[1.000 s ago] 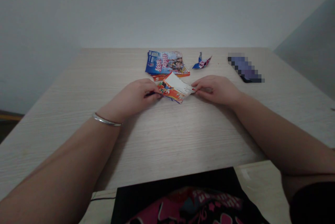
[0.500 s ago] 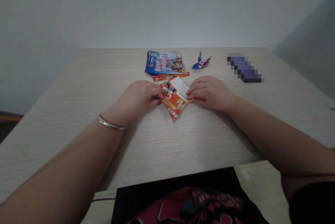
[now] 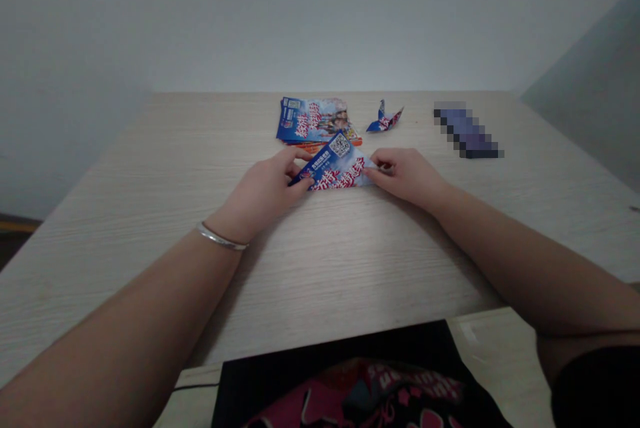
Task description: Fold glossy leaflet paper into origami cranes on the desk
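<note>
Between my hands is a printed flyer (image 3: 337, 167) folded into a triangle. Its blue side faces up, showing a QR code near the top point and red-and-white lettering along the straight lower edge. My left hand (image 3: 267, 188) pinches the left corner, thumb on top and fingers behind. At the opposite corner, my right hand (image 3: 411, 178) is closed on the paper between thumb and fingers. The top point overlaps the front of a stack of flyers (image 3: 309, 120) lying just behind it.
To the right of the stack sits a small folded paper figure (image 3: 386, 123) with raised points. A blurred-out dark, flat object (image 3: 469, 133) lies farther right on the pale wooden table (image 3: 320, 268). A wall stands behind the table.
The flyer showed an orange and white face with a point toward me; now it is a triangle with its blue face up and its point away. Both hands still grip its sides.
</note>
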`<action>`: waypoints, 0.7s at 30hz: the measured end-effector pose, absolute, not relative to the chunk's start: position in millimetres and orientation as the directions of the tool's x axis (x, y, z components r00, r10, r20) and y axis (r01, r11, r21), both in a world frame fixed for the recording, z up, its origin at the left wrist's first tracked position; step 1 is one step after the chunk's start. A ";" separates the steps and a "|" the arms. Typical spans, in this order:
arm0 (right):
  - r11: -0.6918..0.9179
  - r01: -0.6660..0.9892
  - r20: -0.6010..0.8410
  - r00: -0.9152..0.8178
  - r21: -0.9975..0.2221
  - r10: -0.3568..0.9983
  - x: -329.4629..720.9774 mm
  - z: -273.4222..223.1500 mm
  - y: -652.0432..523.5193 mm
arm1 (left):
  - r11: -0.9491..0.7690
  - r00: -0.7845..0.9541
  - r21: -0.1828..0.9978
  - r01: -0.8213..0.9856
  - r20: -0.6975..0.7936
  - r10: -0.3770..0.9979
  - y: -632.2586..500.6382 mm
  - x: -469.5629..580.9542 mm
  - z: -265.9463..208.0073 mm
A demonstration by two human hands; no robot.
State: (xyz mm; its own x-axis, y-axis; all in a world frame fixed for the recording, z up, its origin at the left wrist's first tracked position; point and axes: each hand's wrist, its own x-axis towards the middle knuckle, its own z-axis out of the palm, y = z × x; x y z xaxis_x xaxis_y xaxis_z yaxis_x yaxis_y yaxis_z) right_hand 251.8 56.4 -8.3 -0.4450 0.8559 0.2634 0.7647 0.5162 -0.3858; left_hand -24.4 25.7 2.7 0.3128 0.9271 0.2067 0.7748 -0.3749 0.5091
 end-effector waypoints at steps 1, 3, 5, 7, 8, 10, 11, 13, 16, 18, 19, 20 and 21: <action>0.503 0.739 0.284 -0.416 -0.449 0.864 251.3 -9.8 55.8 | -0.372 0.316 0.518 0.770 0.197 0.928 25.3 -23.7 2.6; 0.517 0.657 0.337 -0.392 -0.549 0.856 249.7 -12.0 52.9 | -0.373 0.316 0.528 0.763 0.199 0.928 24.2 -21.5 3.6; 0.577 0.583 0.404 -0.412 -0.572 0.817 246.4 -12.6 48.0 | -0.388 0.317 0.550 0.740 0.224 0.922 22.6 -18.7 5.8; 0.647 0.528 0.478 -0.437 -0.550 0.762 241.8 -12.8 42.5 | -0.411 0.330 0.571 0.711 0.247 0.911 20.4 -15.7 7.9; 0.669 0.501 0.507 -0.437 -0.549 0.743 239.4 -13.2 40.4 | -0.423 0.337 0.574 0.701 0.256 0.906 19.2 -14.3 8.6; 0.684 0.452 0.550 -0.407 -0.573 0.729 235.7 -15.2 38.5 | -0.450 0.348 0.580 0.679 0.285 0.893 17.2 -12.5 8.8; 0.684 0.424 0.563 -0.388 -0.594 0.730 234.7 -16.8 39.1 | -0.470 0.358 0.595 0.652 0.305 0.883 16.6 -12.1 8.2; 0.678 0.345 0.573 -0.364 -0.650 0.734 234.8 -20.7 43.1 | -0.516 0.388 0.650 0.558 0.345 0.854 16.7 -12.6 5.5; 0.645 0.203 0.554 -0.366 -0.737 0.748 239.0 -26.0 51.3 | -0.571 0.444 0.711 0.410 0.391 0.806 19.6 -15.5 -0.2; 0.614 0.160 0.535 -0.355 -0.773 0.767 242.4 -28.2 54.9 | -0.603 0.451 0.695 0.392 0.426 0.785 22.5 -17.5 -3.6; 0.605 0.160 0.531 -0.345 -0.780 0.774 243.9 -28.7 55.7 | -0.619 0.448 0.675 0.401 0.445 0.775 23.7 -18.2 -4.8; 0.605 0.170 0.532 -0.333 -0.778 0.778 245.1 -28.8 56.0 | -0.635 0.444 0.652 0.415 0.464 0.767 24.7 -18.8 -5.6; 0.615 0.188 0.542 -0.324 -0.766 0.775 245.9 -28.5 55.8 | -0.645 0.442 0.632 0.430 0.476 0.761 25.3 -19.2 -6.2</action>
State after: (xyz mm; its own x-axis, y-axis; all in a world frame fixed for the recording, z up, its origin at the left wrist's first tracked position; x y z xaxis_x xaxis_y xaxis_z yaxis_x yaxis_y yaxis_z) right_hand 245.9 55.8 -28.5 -0.3239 0.7751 0.5425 0.1879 0.6146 -0.7661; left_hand -19.2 25.3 -6.2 0.4418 0.7606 0.4758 0.4298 -0.6450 0.6319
